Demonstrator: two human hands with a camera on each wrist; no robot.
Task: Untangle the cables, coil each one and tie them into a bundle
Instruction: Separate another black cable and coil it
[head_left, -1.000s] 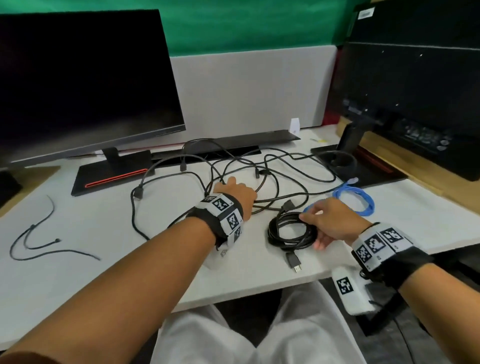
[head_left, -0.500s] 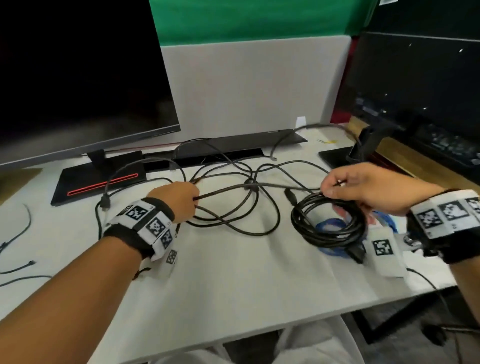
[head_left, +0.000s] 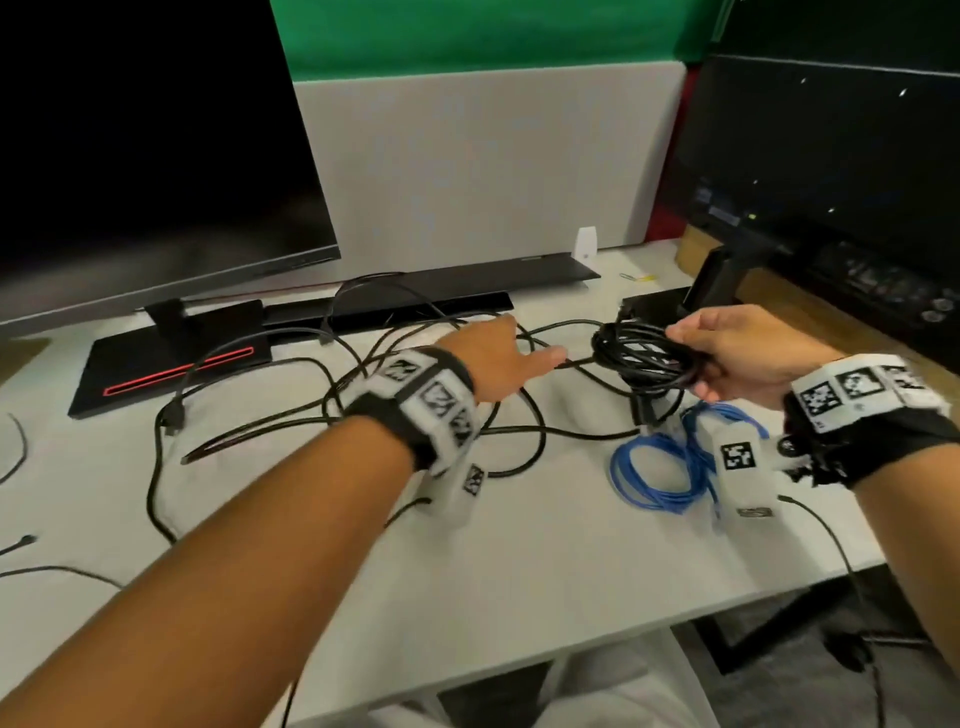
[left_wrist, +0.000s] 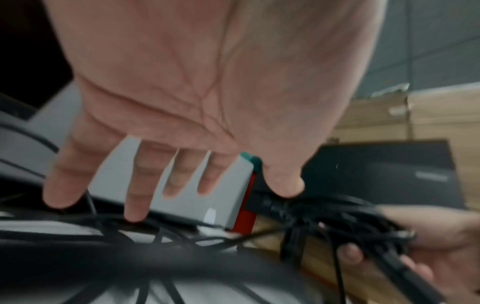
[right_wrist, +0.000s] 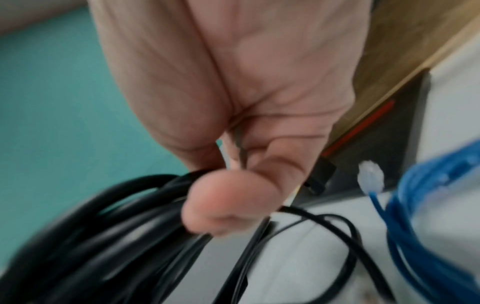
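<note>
Blue network cable, thin and looped in a loose coil with a clear plug, lies nearest on the pale grey worktop. Just above it the right hand has its fingers curled round a thick coil of glossy black cable, lifted off the surface. To its left the left hand reaches with spread, straight fingers over the tangled loose black cables, holding nothing. Beyond stands a dark monitor.

wrist views blurred, left monitor cropped
</note>
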